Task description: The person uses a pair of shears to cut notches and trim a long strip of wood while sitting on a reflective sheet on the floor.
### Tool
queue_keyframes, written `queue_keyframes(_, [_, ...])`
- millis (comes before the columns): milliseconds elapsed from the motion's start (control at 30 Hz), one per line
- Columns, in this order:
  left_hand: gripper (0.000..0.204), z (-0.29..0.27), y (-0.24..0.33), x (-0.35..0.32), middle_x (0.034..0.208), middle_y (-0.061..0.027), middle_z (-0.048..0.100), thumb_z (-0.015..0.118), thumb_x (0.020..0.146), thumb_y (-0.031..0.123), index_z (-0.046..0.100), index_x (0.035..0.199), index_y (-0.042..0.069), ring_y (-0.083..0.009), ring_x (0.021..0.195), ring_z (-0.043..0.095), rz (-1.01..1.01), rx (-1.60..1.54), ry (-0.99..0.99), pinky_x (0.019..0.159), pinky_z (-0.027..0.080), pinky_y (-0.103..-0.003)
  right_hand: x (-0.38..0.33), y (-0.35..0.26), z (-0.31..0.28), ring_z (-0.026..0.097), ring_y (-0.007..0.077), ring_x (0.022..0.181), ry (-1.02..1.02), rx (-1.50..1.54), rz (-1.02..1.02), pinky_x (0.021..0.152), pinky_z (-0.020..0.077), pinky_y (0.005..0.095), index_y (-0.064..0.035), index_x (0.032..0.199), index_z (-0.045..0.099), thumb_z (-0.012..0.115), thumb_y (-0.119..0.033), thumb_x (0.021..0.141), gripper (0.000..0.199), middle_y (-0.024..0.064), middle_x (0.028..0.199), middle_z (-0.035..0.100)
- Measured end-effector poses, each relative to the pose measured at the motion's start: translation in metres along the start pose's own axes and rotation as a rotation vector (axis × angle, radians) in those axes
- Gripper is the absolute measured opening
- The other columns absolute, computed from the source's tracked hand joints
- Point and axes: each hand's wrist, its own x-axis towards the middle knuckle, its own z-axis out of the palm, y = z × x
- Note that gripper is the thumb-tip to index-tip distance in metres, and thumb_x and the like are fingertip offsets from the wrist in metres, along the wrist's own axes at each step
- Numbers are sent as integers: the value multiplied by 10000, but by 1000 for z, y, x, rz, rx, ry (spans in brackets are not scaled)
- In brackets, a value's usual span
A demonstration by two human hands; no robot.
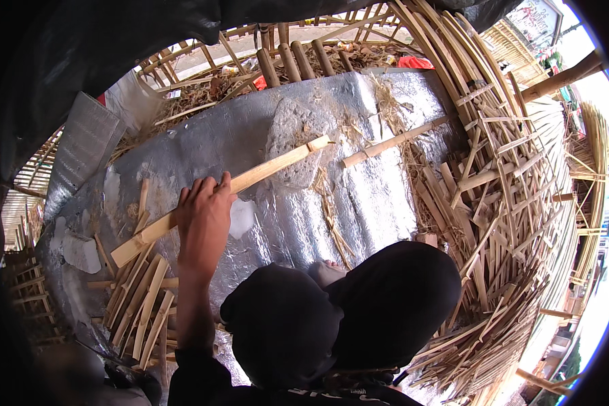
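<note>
Head view: looks to me like we're mid-handling on a single split bamboo strip (271,168), probably getting it placed or turned. Left hand (206,206) has it, fingers curled over the strip a bit left of its middle. It slants over the silver sheet (250,240), far end over the rough grey block (287,145), near end by the bundle of cut strips (149,304) at lower left. Another loose strip (396,142) lies past the far end, not touching it.

My guess is the next move calls for keeping that grip snug and steadying the long free end, since one hand off-centre could let it swing.

Now the annoying bits. Can't see the right hand at all, so no clue whether it's gripping anything; the black-clad knees (396,304) cover a lot of the lower middle. Only part of a bare foot (328,272) pokes out between them. Can't tell if the strip's tip rests on the block or floats above it. Lower left corner's too dark and blurry to read.
</note>
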Motion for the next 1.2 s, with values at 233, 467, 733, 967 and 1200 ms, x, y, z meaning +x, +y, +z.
queue_keyframes(233, [345,-83,4,-2,991,-88,646,595,937,162,651,1250,29,-226,1032,620,156,353,26,926,453,-375,51,-47,73,497,102,487,-237,-26,-188,465,404,268,-90,870,514,433,-536,1046,486,5,592,498])
queue_keyframes(467, [164,-94,45,49,930,-115,705,588,878,51,738,943,36,-238,972,680,386,530,52,895,485,-374,33,-190,240,470,100,566,-675,-290,-704,517,399,279,-35,939,511,394,-521,1063,515,1,650,474])
queue_keyframes(733, [141,-119,83,72,923,-151,679,606,902,122,705,929,26,-285,978,650,408,527,-129,900,467,-422,61,-139,287,535,168,542,-631,-433,-763,533,446,365,-36,917,450,318,-591,1050,586,57,645,530])
queue_keyframes(967, [133,-122,110,83,962,-120,684,658,878,138,721,962,56,-241,1050,637,484,853,-48,940,460,-426,52,-155,283,544,332,693,-572,-545,-716,694,426,483,17,909,453,276,-557,1064,620,211,725,550])
queue_keyframes(1200, [223,-164,65,9,1126,-201,610,579,945,193,644,1068,19,-301,1110,599,743,463,1322,1017,476,-460,48,-144,296,538,340,597,-671,-380,-926,625,429,489,14,761,494,319,-551,1060,662,208,609,520])
